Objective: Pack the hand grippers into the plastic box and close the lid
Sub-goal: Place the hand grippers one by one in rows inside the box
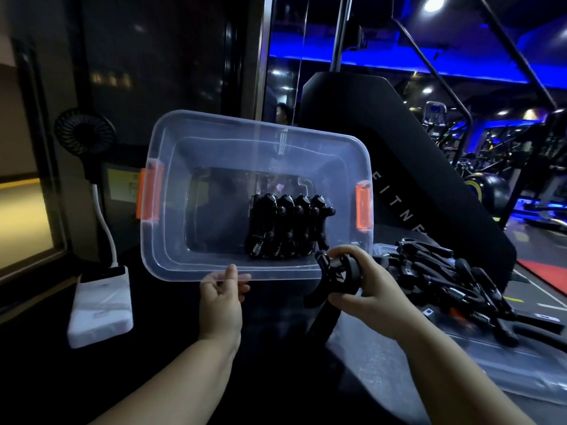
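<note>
Pinching the near rim of the box [245, 130] at 6 o'clock with the left hand [219, 297], fingers clamped on the edge. Gripping one gripper [333, 273] in the right hand [365, 286], fingers curled round it, at the box's 5 o'clock corner. Lying inside the box toward 3 o'clock, a row [285, 225] of four. Resting on the counter [270, 348] at 3 o'clock, a pile [454, 283] of more.

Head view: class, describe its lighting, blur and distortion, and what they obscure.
Head view: foreground dim, blue gym light behind; wide-angle lens bows the plastic box rim; packed hand grippers merge into one dark mass; loose pile at right slightly blurred; left hand and right hand, gripping a hand gripper, clearly lit.
</note>
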`<state>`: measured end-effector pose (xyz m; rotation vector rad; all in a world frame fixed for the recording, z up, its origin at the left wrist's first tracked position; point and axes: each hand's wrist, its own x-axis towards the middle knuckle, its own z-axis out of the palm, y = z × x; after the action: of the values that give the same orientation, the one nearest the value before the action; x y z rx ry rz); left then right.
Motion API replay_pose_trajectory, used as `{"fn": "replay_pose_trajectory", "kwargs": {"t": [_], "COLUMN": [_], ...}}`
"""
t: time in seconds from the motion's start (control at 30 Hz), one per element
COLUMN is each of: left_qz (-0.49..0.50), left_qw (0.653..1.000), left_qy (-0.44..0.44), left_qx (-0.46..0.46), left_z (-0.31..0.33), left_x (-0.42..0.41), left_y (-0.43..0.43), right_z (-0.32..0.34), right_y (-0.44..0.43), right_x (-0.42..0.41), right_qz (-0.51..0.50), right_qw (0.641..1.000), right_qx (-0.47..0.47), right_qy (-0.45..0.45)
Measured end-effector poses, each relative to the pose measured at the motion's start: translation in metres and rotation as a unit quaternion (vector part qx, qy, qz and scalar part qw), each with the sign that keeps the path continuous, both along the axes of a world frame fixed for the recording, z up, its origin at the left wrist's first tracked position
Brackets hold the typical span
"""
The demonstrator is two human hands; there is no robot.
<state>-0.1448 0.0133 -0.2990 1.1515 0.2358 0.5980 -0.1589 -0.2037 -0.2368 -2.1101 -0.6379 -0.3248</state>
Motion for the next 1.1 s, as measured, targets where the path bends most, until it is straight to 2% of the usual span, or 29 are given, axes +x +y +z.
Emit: {"fn": "replay_pose_trajectory", "kwargs": {"t": [0.2,0.47,0.8,1.1], "left_qz": [0.001,0.004,0.002,0.003], "left_qw": [1.000,1.000,1.000,1.000], "left_qy": [0.002,-0.001,-0.002,-0.001], "left_qx": [-0.002,-0.002,-0.003,-0.012], "left_z": [0.000,0.000,-0.001,0.001], "left_x": [0.000,0.001,0.000,0.000], "left_y": [0.000,-0.001,0.000,0.000], "right_z": [0.001,0.001,0.011,0.016], "right_y": [0.009,0.011,0.012,0.024], "right_x": [-0.002,0.000,-0.001,-0.002], "right_qz": [0.001,-0.082,-0.118,-0.203], "right_qw": [0.996,0.992,0.992,0.972], "right_qx": [0.085,0.092,0.034,-0.104], "right_qy": [0.018,-0.023,-0.018,-0.046]}}
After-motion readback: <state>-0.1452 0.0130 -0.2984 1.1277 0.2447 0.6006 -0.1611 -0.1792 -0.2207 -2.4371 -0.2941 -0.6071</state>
